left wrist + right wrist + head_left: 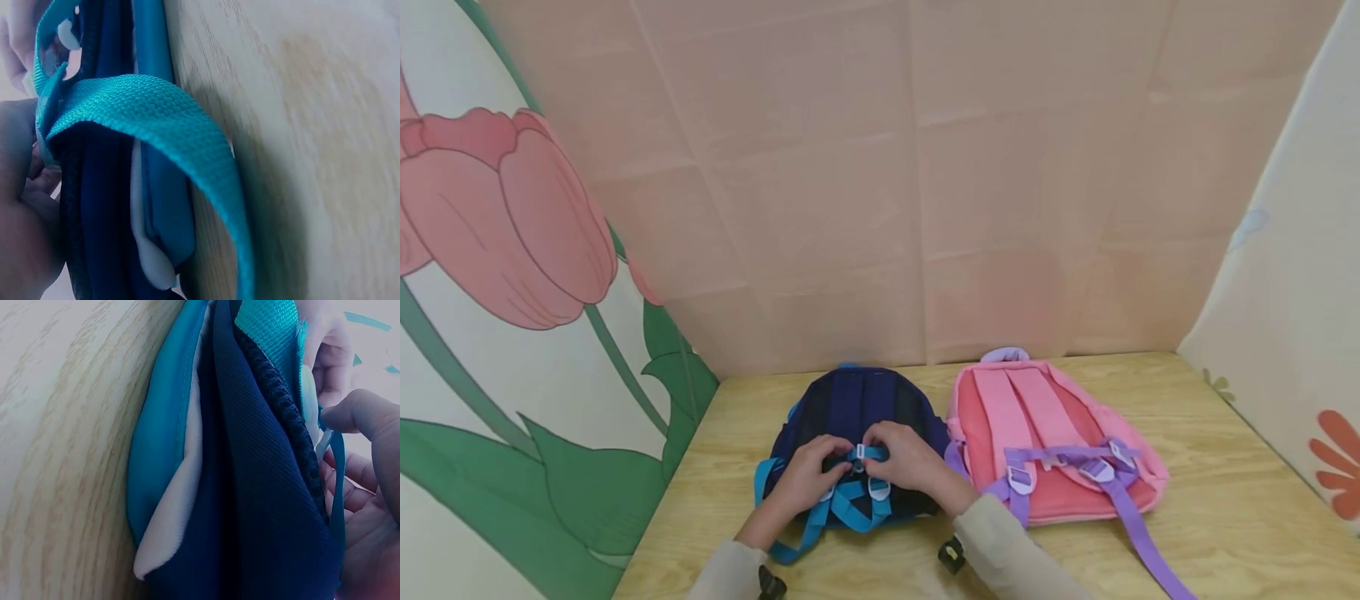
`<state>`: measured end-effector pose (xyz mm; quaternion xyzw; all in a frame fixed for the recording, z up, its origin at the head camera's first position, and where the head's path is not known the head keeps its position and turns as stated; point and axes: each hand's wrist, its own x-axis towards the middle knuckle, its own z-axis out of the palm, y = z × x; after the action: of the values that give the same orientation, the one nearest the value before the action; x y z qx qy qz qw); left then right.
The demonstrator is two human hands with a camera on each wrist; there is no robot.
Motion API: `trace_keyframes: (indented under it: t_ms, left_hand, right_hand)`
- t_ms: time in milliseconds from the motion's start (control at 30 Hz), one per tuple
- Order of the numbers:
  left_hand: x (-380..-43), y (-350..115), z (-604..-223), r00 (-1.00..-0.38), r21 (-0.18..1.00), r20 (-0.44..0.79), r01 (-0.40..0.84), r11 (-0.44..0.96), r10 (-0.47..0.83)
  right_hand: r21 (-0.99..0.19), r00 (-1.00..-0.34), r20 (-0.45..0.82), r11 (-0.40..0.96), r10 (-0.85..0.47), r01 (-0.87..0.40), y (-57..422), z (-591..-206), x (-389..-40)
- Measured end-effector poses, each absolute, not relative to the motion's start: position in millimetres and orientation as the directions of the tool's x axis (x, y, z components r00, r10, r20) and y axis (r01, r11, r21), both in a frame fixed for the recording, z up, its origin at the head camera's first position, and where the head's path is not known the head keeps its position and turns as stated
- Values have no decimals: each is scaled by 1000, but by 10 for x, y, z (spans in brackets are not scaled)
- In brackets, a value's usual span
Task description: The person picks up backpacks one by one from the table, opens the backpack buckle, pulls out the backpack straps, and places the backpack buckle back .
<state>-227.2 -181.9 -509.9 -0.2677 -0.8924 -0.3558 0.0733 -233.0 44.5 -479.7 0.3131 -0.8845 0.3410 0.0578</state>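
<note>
A navy backpack [862, 400] lies on the wooden table with its shoulder-strap side up. Over its lower middle, both hands meet at a blue chest strap with a small pale buckle [861, 452]. My left hand [811, 475] pinches the strap's left part between thumb and fingers. From the other side, my right hand [912, 458] pinches the blue strap [874, 452] just right of the buckle. Loose blue webbing [859, 518] loops below the hands. In the left wrist view, a webbing band [150, 106] arches over the bag's edge.
A pink backpack [1033, 400] with purple straps lies close on the right, one purple strap [1138, 525] trailing toward the table's front. Behind the wooden table [1210, 467] hangs a tan sheet [910, 183]. A wall with painted tulips [505, 217] stands at the left.
</note>
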Motion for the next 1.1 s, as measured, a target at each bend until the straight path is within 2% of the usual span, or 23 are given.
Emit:
trace_keyframes:
  t_ms: [233, 500, 1100]
  left_hand:
    - [-2276, -1816, -5107, -849, 599, 316, 525, 605, 424]
    - [-2286, -1828, -5127, -825, 575, 353, 563, 594, 441]
    - [-2279, -1819, -5115, -850, 603, 315, 523, 602, 423]
  right_hand:
    - [-574, -804, 304, 575, -511, -583, 469, -4791, -2328]
    - [-579, -807, 295, 577, -511, -577, 499, -4795, -2326]
    - [-574, -805, 298, 578, -513, -580, 562, -4792, -2325]
